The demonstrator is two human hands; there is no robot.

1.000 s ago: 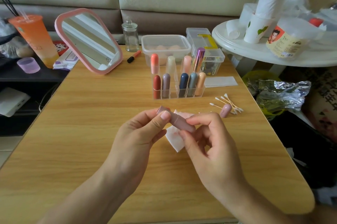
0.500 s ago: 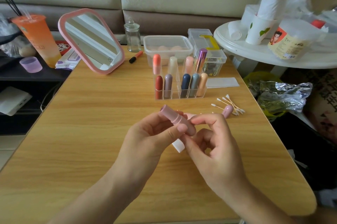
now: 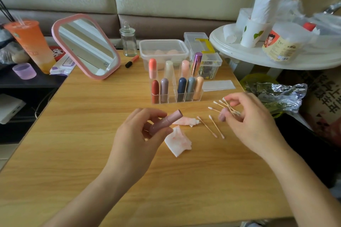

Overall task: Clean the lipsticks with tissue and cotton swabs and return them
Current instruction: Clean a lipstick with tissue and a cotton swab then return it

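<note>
Lipstick look: mauve-pink matte lipstick, seam ring part-way up, darker reddish rim at top end, no cap on it.
Lipstick place: centre of frame, held above the table, tilted, top end pointing to upper right.
L grip: left hand curled round lower half of lipstick, thumb on near side, fingers behind. Top half sticks out past the fingertips.
R grip: right hand right of centre, fingers loosely bent over cotton swabs. Thumb tip is right at a mauve cap. Blurred, so can't tell if it pinches the cap or just touches it.
Tissue: 2 white tissue pieces w/ pink smears, flat on table just right of and below the lipstick.
Loose swabs: 2 lie btwn tissue and R hand, tips pinkish.
Rack: clear rack upper centre, 9 capped lipsticks upright in 2 rows.
Writing: tub on white side table, upper right, has cartoon face + print too small to read. Box at right edge shows big dark characters, sideways, cut off.
</note>
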